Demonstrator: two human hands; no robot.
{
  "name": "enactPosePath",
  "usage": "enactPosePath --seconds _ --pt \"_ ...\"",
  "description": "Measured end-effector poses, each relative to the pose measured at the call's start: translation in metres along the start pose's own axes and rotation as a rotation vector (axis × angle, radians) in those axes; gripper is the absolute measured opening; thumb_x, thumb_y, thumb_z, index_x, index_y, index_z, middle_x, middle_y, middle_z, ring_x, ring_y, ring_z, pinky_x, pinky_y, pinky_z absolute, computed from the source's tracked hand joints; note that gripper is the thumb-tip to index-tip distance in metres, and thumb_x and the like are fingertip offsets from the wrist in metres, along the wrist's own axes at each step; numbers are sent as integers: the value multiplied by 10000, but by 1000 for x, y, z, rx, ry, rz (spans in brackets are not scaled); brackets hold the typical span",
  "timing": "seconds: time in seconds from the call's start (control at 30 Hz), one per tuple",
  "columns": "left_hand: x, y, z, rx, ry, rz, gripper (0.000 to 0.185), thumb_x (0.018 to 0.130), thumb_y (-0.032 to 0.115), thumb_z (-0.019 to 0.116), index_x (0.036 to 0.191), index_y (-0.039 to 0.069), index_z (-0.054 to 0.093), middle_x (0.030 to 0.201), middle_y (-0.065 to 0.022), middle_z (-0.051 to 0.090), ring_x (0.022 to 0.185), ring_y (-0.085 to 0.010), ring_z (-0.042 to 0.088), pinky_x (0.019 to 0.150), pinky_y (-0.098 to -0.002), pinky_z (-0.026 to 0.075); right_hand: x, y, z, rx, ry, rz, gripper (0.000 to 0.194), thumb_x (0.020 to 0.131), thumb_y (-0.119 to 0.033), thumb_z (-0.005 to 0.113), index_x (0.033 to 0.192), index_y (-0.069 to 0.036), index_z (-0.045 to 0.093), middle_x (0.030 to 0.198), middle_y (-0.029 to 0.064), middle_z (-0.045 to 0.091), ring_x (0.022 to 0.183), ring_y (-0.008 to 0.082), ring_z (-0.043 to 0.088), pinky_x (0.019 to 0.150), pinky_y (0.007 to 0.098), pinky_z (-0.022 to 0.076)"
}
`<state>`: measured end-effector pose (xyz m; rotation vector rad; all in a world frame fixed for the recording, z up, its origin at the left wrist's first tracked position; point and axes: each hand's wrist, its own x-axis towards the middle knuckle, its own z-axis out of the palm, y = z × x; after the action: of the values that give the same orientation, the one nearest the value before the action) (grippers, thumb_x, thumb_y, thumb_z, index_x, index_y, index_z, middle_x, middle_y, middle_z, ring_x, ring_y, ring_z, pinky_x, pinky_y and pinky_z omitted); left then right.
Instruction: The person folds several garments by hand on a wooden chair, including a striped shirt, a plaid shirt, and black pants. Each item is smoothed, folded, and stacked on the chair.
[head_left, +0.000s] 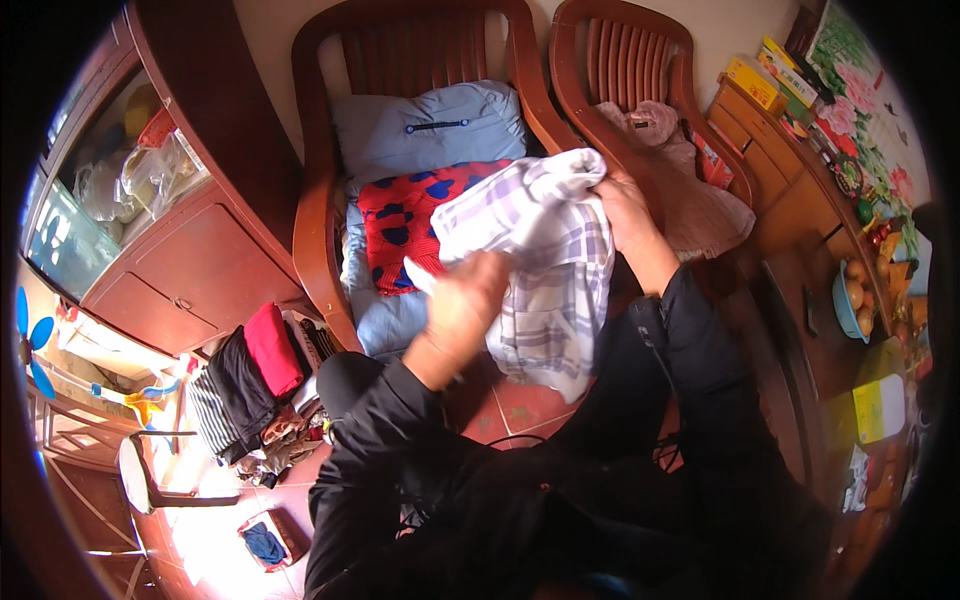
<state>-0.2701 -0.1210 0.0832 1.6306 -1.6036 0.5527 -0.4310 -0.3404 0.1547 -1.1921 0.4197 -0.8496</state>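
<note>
A white and grey plaid shirt (551, 285) hangs between my hands, over the front of a wooden armchair. My right hand (628, 214) grips its upper right edge, near a rolled fold at the top. My left hand (469, 311), blurred, is closed at the shirt's left side with a white bit of cloth sticking out by the thumb. Behind the shirt, a red cloth with dark blue patches (401, 225) lies folded on the chair's light blue padding (386, 322). Part of it is hidden by the shirt.
A light blue cushion (427, 139) leans against the wooden armchair's back (412, 52). At left, a pile of folded clothes (251, 382) stands by a wooden cabinet (187, 277). A box with dark blue cloth (266, 541) is on the tiled floor. A blue fruit bowl (846, 304) sits at right.
</note>
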Motion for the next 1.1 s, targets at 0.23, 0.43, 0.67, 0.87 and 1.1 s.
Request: enactPosePath --seconds 0.23,0.43,0.67,0.87,1.1 --pt "-33 74 12 -996 -593 131 302 1020 142 635 1296 21 662 1229 -172 725 1067 -388 703 942 -448 567 -71 -36 2 -453 -255 -256 518 1089 -302 529 1532 -33 503 1492 129 576 1388 237 535 1178 392 422" --pt "-13 21 37 -1102 -20 -868 1207 917 426 846 1689 30 6 1631 -314 340 1318 -381 588 1043 -441 537 -42 -44 8 65 -76 175 657 1049 -580 532 1238 18 729 1153 151 759 1040 237 717 950 375 565" --pt "41 -12 4 -1882 165 -860 454 948 -21 598 1394 6 519 1169 -146 698 986 -266 721 882 -416 621 -51 -82 26 -23 -267 -39 403 1009 -409 721 1040 -10 768 977 74 764 886 170 704 838 308 556" --pt "127 -31 -134 -1384 434 -530 174 994 -9 597 1145 5 683 1015 -95 719 886 -186 711 802 -332 620 -34 -141 21 -649 -82 -220 447 969 -487 779 1009 -42 766 925 -8 737 875 66 658 834 207 498" --pt "211 20 -233 -1007 261 46 222 1051 152 638 1205 -1 684 1104 -119 735 1008 -200 724 869 -322 594 -50 -150 61 -980 -275 -446 783 980 -500 759 1492 52 544 1400 132 667 1296 194 624 1073 298 484"
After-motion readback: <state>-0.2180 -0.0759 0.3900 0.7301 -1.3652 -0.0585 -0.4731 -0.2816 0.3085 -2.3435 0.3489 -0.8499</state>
